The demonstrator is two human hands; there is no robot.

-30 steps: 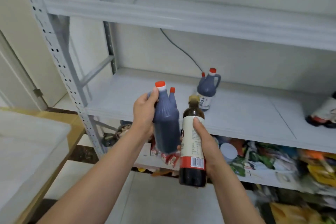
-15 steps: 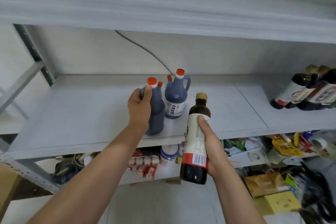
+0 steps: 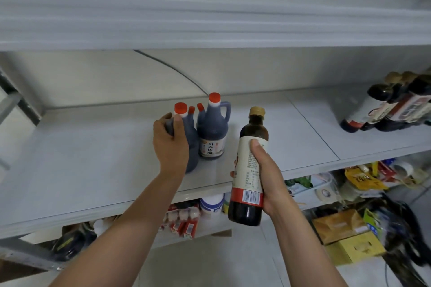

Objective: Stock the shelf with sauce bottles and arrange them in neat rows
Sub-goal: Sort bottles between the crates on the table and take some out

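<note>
Grey shelf (image 3: 93, 170) runs across the frame at mid level. L hand (image 3: 171, 144) has its fingers wrapped round the shoulder of a dark jug (image 3: 190, 140) w/ orange cap. The jug is upright, base down at the shelf board nr the front edge; can't tell if it's fully set down. Just right of it & a bit further back stands a second jug (image 3: 212, 133), same sort, white label facing out; the 2 touch or nearly. A thin cable (image 3: 172, 69) runs down the back wall behind them. R hand (image 3: 268, 175) grips a brown bottle (image 3: 243, 163) w/ gold cap round its label. It's held upright in the air in front of the shelf edge, apart from the jugs. Far right on the shelf is a tight cluster of dark bottles (image 3: 391, 109). Below them lie mixed packets (image 3: 363, 179) on a lower level.
</note>
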